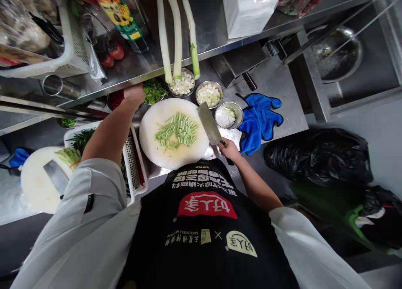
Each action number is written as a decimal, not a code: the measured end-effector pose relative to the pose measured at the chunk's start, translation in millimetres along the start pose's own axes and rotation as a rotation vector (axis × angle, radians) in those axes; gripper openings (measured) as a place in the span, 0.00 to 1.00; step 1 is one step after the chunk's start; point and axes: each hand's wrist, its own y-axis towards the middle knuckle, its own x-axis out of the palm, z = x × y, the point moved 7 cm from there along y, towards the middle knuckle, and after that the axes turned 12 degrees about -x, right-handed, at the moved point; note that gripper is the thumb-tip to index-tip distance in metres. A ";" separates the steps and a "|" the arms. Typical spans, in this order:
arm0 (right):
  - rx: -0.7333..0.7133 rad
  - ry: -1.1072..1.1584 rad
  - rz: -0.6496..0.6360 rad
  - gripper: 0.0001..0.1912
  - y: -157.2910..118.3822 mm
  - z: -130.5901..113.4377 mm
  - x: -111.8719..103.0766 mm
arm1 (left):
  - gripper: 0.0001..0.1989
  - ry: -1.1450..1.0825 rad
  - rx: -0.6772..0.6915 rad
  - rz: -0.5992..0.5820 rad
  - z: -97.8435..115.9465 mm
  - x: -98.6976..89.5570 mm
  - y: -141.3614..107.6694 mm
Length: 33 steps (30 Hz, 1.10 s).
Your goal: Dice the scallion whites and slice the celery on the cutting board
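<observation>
My right hand [229,149] grips the handle of a cleaver [210,122], its blade slanting over the right rim of the round white cutting board [150,149]. Cut pieces of a green stalk vegetable [185,130] lie in a loose heap on the board. Behind the board my left hand [134,95] reaches under the shelf edge, between a bowl of chopped red pieces [115,99] and a bowl of chopped greens [153,91]. The fingers of that hand are hidden, so whether it holds anything cannot be seen.
Bowls of diced white pieces [182,83] [209,94] and a small metal bowl [237,110] ring the board. A blue cloth [259,121] lies right. Long scallions [176,29] overhang the shelf [213,42]. Left are a white basket [140,167] and a second cleaver [56,176] on another board [34,167].
</observation>
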 end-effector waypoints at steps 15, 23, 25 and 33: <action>0.046 0.468 -0.149 0.31 -10.0 51.5 30.1 | 0.50 -0.439 0.075 -0.043 141.3 144.6 -282.3; -0.001 0.429 -0.293 0.25 -5.3 21.9 86.6 | 0.34 -0.573 -0.038 0.076 145.8 152.7 -277.5; -0.017 0.424 -0.320 0.25 -8.8 20.1 92.5 | 0.33 -0.592 -0.035 0.080 143.4 153.9 -279.8; -0.080 0.428 -0.382 0.25 -5.4 2.4 88.2 | 0.31 -0.582 -0.086 0.063 133.8 140.8 -276.5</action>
